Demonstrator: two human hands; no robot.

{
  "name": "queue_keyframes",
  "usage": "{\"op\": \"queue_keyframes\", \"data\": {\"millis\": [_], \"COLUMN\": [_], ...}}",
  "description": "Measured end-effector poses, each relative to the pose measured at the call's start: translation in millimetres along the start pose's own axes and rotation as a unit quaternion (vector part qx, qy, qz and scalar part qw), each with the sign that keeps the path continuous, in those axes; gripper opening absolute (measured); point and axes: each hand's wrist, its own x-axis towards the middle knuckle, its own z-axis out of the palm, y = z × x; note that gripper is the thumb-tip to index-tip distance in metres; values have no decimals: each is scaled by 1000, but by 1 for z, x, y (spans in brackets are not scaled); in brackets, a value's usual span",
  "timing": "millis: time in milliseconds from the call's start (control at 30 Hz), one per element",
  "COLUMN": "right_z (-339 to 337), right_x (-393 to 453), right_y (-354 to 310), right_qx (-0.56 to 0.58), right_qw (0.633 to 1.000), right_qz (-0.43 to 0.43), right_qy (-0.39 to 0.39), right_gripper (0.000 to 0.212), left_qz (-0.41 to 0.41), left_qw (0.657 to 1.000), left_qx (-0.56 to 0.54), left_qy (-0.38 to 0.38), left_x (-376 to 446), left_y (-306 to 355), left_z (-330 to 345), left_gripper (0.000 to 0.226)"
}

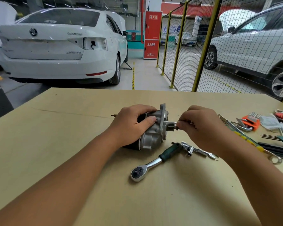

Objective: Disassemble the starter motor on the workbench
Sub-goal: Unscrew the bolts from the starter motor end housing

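Left hand (134,123) wraps over the starter motor (151,128), fingers curled on top of the dark cylindrical body and the thumb pressed against the grey cast housing, so it is closed around the part. The motor lies on its side near the middle of the desk (72,144), its long axis running roughly left to right: the black body and a small stud point toward the left, while the flanged aluminium nose faces right. Out of that nose a short shaft with a small pinion (171,125) sticks out toward the right hand (201,128). That hand is pinched shut, thumb and fingertips meeting at the tip of the shaft; whether a small tool or fastener sits between them I cannot tell.

Just in front of the motor, nearer the person, a ratchet wrench (155,162) with a green grip lies flat, its head toward the near left. A chrome socket with an extension bar (194,150) lies by the end of its handle, partly under the right wrist. Further right a combination wrench (245,136) lies on the desk, with an orange-holdered hex key set (250,122) beyond it and long dark keys with green handles (278,142) at the edge. Beyond the desk stand a white sedan (59,46) and a yellow-framed mesh fence (203,46).
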Motion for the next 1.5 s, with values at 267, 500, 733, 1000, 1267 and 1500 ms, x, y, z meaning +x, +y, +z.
{"op": "queue_keyframes", "data": {"millis": [267,500,733,1000,1267,1500], "right_z": [-3,-5,-4,-8,-15,-15], "right_x": [-4,-3,-2,-5,-1,-5], "right_y": [-6,-3,-4,-5,2,-5], "right_qx": [-4,24,-19,-1,-40,-48], "right_qw": [999,1000,1000,1000,999,999], "right_qz": [2,-14,-6,-8,-7,-13], "right_qy": [37,13,11,22,-24,-9], "right_gripper": [18,13,11,4,14,2], "left_qz": [-2,-5,-5,-5,-8,-5], "left_qw": [1000,1000,1000,1000,1000,1000], "left_qx": [0,1,10,-5,0,5], "left_qy": [-2,-3,-8,-1,-2,-6], "left_x": [-1,-1,-1,0,-1,-2], "left_y": [4,4,5,4,3,5], "left_z": [-2,-1,-3,-1,-1,-2], "left_gripper": [40,40,43,39,40,41]}}
